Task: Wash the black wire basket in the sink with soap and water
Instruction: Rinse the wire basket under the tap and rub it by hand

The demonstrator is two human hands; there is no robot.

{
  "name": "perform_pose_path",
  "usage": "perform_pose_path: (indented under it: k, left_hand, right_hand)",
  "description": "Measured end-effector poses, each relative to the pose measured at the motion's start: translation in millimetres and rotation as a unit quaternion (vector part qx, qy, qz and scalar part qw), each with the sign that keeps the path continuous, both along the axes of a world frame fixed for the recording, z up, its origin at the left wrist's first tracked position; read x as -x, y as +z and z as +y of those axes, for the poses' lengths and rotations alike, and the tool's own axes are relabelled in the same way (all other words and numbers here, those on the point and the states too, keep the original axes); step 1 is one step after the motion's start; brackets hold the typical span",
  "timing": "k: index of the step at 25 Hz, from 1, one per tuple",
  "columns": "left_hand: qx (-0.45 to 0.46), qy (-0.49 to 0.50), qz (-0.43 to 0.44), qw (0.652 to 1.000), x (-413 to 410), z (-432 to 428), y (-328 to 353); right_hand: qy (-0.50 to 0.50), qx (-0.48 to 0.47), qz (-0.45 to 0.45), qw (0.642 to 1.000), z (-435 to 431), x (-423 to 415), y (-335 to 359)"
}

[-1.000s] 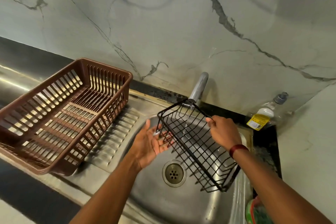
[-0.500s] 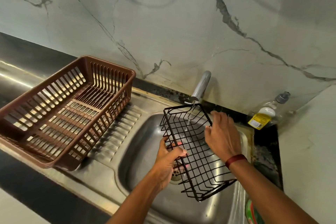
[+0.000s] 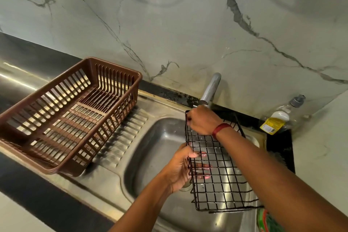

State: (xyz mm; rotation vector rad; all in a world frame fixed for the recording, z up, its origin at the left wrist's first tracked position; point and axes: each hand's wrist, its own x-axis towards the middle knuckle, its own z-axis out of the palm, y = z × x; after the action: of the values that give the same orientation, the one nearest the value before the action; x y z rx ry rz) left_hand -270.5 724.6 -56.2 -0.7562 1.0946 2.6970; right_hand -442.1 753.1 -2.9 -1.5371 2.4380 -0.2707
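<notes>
Black wire basket (image 3: 218,171): a rectangular grid of dark wire, held tilted over the steel sink (image 3: 150,156) in the lower centre of the frame, its far end just under the tap (image 3: 210,89).
Left hand (image 3: 180,167): reaches in from the bottom centre and grasps the basket's left edge; the thumb lies over the rim and the fingertips (image 3: 204,165) show through the wire grid.
Right hand (image 3: 203,121): crosses in from the lower right and is curled round the far upper-left corner of the basket, just below the tap's spout. A red band (image 3: 220,130) circles this wrist.
Water: whether it is running cannot be told, as the right hand covers the spout's mouth.
Brown plastic basket (image 3: 69,111): slatted, standing on the ribbed steel drainboard (image 3: 124,137) at the left of the frame, well apart from the wire basket.
Soap bottle (image 3: 278,118): clear with a yellow label, lying in the corner at the right of the frame, near the basket's far end.
Wall (image 3: 188,34): pale marble with dark veins fills the upper half of the frame.
</notes>
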Motion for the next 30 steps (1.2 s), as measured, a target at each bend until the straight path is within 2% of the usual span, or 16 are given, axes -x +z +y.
perform_pose_path:
  k: [2, 3, 5, 7, 9, 11, 15, 18, 21, 25, 27, 30]
  left_hand:
    - [-0.004, 0.018, 0.005, 1.000, -0.2, -4.8, 0.5]
    - [0.001, 0.026, 0.004, 1.000, -0.6, -8.6, 0.4]
    - [0.014, 0.031, -0.001, 0.999, 0.5, -15.7, 0.3]
    - [0.018, 0.024, -0.003, 1.000, 2.3, -16.6, 1.0]
    - [0.024, 0.010, -0.001, 1.000, 3.6, -15.0, 0.5]
    - [0.030, 0.002, -0.006, 1.000, 4.4, -15.4, -0.3]
    - [0.037, 0.001, -0.011, 0.999, 4.7, -18.4, -2.4]
    - [0.047, -0.011, -0.019, 0.999, 7.1, -13.4, 0.1]
    - [0.055, -0.009, -0.022, 0.998, 8.7, -13.2, -1.9]
    - [0.066, 0.003, -0.007, 0.998, 5.3, -20.1, -4.4]
    - [0.082, 0.001, 0.000, 0.997, 3.1, -22.3, -4.0]
    - [0.105, -0.010, -0.001, 0.994, 0.3, -25.9, -3.8]
  right_hand:
    - [-0.062, 0.003, -0.073, 0.995, 0.5, 10.7, -1.2]
    - [-0.093, 0.000, -0.070, 0.993, 4.5, 17.2, -2.6]
    - [-0.132, -0.015, 0.021, 0.991, 12.9, 23.6, -3.8]
    - [-0.115, -0.048, 0.103, 0.987, 13.1, 17.0, -0.5]
    - [-0.058, -0.039, 0.106, 0.992, 5.7, 10.0, 2.7]
    - [-0.033, -0.020, 0.056, 0.998, 0.9, 9.5, 5.5]
    - [-0.098, 0.053, -0.104, 0.988, -0.1, 12.6, -4.3]
    - [-0.091, 0.080, -0.130, 0.984, 1.0, 9.4, -3.5]
    - [-0.044, 0.043, -0.069, 0.996, 6.4, 3.1, -2.1]
    - [-0.146, 0.056, -0.038, 0.987, 26.1, 15.4, -12.7]
    - [-0.188, 0.053, 0.032, 0.980, 33.7, 15.5, -16.3]
    - [-0.192, 0.085, 0.136, 0.968, 43.5, 2.8, -18.6]
